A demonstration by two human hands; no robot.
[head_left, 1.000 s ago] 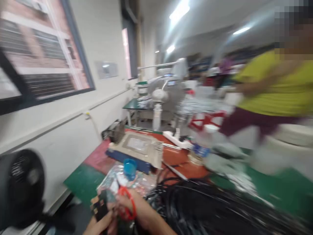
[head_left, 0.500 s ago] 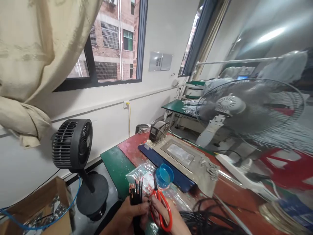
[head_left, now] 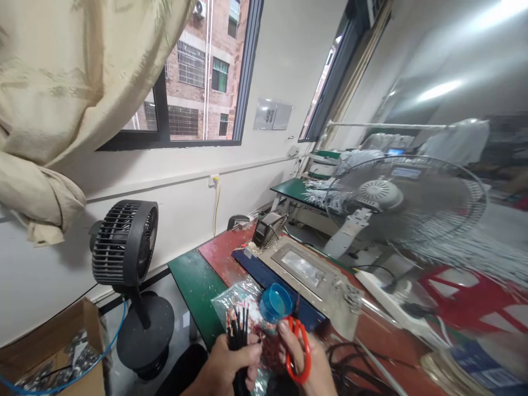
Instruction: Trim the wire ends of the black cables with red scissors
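My left hand [head_left: 231,363] is closed round a bundle of black cables [head_left: 237,333], whose stripped ends with reddish and copper tips point up. In my right hand [head_left: 309,360] are red-handled scissors [head_left: 304,352], their dark blades pointing up and away, beside the blue cup. The two hands are apart. Just beyond them, a clear plastic bag [head_left: 225,300] lies on the table with small red and white scraps on it. A round blue cup [head_left: 275,302] stands at its right edge.
A beige metal device [head_left: 303,264] with a blue edge lies across the red table [head_left: 218,258]. Black cables [head_left: 355,366] coil at the front right. A black fan [head_left: 124,242] and a cardboard box [head_left: 93,341] stand left; a large fan [head_left: 379,195] is at right.
My right hand has moved right with the scissors, away from the bundle and my left hand. My left hand still holds the cables, slightly further right. The camera view has shifted a little.
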